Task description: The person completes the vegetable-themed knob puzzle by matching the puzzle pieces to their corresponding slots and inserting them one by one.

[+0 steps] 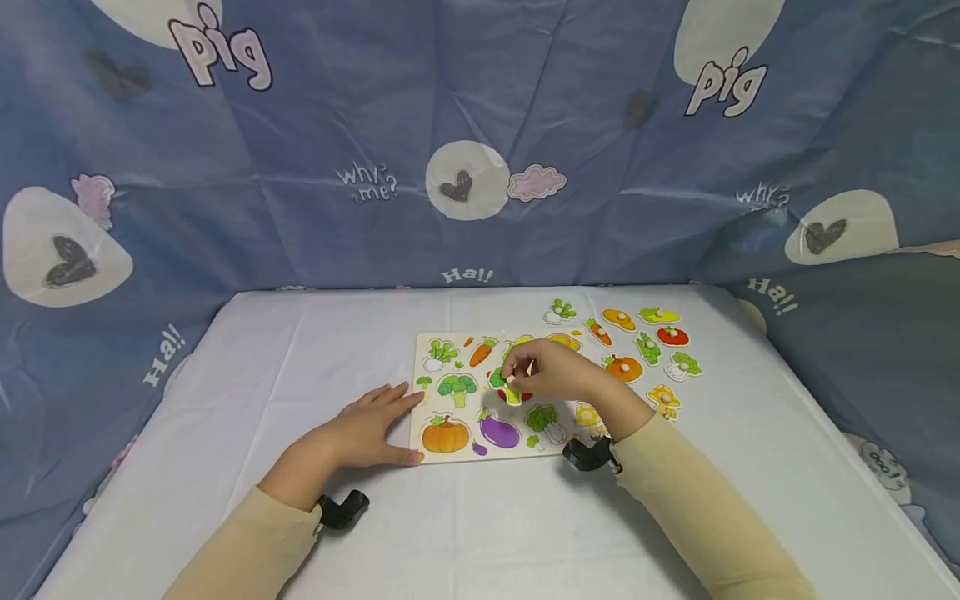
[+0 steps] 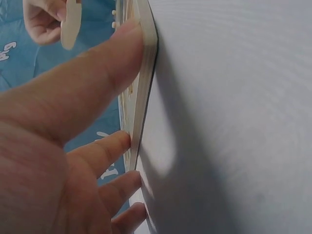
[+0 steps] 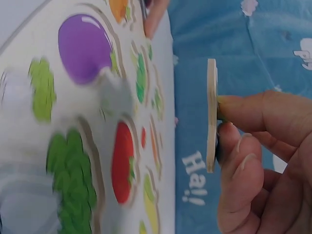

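A wooden vegetable puzzle board point(image 1: 489, 454) lies flat on the white table. My left hand point(image 1: 365, 429) rests at its left side, fingers spread, thumb and fingertips on the edge. In the left wrist view the thumb point(image 2: 83, 83) presses the board's corner. Over the middle of the board, my right hand point(image 1: 555, 369) pinches a broccoli puzzle piece point(image 1: 513, 395) by its small knob. The right wrist view has this piece point(image 3: 211, 122) edge-on, raised above the board. Beneath it, the printed tomato point(image 1: 525, 396) is partly covered.
Loose knobbed pieces lie right of and behind the board, among them a pumpkin point(image 1: 624, 368), a tomato point(image 1: 672, 336), a carrot point(image 1: 598, 332), a mushroom point(image 1: 663, 400) and a radish point(image 1: 559, 312). A blue patterned cloth point(image 1: 360, 233) hangs around the table's back and sides.
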A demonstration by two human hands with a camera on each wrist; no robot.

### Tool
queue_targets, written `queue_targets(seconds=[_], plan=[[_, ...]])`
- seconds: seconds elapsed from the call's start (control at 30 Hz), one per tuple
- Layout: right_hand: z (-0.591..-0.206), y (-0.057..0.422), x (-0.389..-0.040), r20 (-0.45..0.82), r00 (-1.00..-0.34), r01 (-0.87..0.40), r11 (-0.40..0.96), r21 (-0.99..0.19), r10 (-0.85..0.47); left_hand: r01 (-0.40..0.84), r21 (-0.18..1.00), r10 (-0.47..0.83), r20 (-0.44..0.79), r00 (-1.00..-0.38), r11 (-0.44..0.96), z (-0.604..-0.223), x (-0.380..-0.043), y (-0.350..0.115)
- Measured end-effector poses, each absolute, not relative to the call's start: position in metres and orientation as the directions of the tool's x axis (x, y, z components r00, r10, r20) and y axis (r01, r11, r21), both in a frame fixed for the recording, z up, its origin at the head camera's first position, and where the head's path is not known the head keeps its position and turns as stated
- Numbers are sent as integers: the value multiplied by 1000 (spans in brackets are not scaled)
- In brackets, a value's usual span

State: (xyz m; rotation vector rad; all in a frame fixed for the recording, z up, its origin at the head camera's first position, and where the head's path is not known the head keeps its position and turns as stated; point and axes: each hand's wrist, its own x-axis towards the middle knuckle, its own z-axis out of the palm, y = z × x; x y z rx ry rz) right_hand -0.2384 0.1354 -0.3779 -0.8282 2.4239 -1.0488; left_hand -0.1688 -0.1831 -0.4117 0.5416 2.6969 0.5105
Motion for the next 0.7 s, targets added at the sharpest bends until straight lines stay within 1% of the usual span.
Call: queue_targets(seconds=[0.23, 0.47, 0.7], plan=[[-387, 109, -245, -96, -763, -388, 571, -724, -640, 302, 400, 424, -263, -866, 865, -412, -170, -184], [-396, 90, -250, -86, -738, -404, 540, -739, -670, 297, 402, 420, -264, -868, 866, -412, -169, -185], [-402, 73, -260, -116, -724, -430, 576, -696, -680, 299, 394, 420, -266, -868, 869, -414, -170, -184]])
